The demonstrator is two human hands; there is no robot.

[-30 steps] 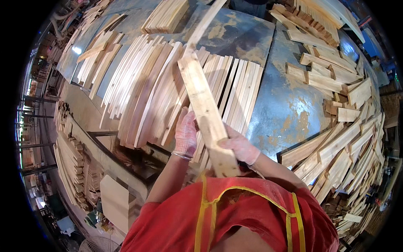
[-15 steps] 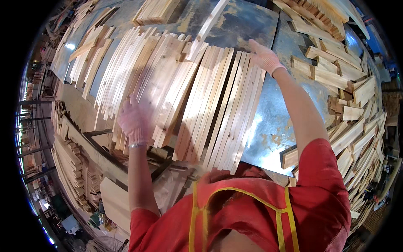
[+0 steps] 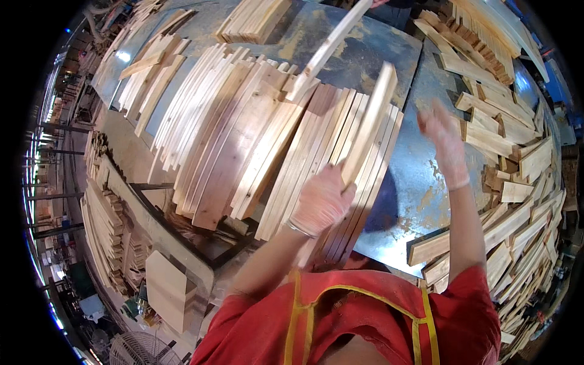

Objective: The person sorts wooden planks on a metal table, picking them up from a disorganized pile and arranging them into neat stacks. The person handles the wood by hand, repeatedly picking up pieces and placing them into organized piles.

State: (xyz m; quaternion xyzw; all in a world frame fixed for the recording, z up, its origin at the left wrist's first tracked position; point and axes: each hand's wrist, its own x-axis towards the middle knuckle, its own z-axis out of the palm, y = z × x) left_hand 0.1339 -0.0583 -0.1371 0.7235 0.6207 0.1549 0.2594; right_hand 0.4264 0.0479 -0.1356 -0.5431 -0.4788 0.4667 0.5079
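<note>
My gloved left hand [image 3: 322, 201] is closed around a pale wooden strip [image 3: 376, 112], which is raised and tilted over the right part of a row of strips lying side by side. That row of wooden strips [image 3: 313, 143] rests on the metal table, its near ends toward me. To the right, my gloved right hand [image 3: 443, 146] hovers over bare metal; motion smears its fingers. Another wooden strip [image 3: 328, 48] slants down from the far edge onto the row, with part of a co-worker's hand [image 3: 378, 2] by its upper end.
The metal tabletop [image 3: 404, 188] is stained and shiny. Wood pieces [image 3: 496, 137] are piled along the right side. A stack of boards [image 3: 252, 21] stands at the far side, with more strips [image 3: 152, 79] at the far left. A fan [image 3: 143, 350] is at lower left.
My left hand has moved right and now holds a lifted wooden strip. My right hand has come off the row's far right end, moving right and nearer to me.
</note>
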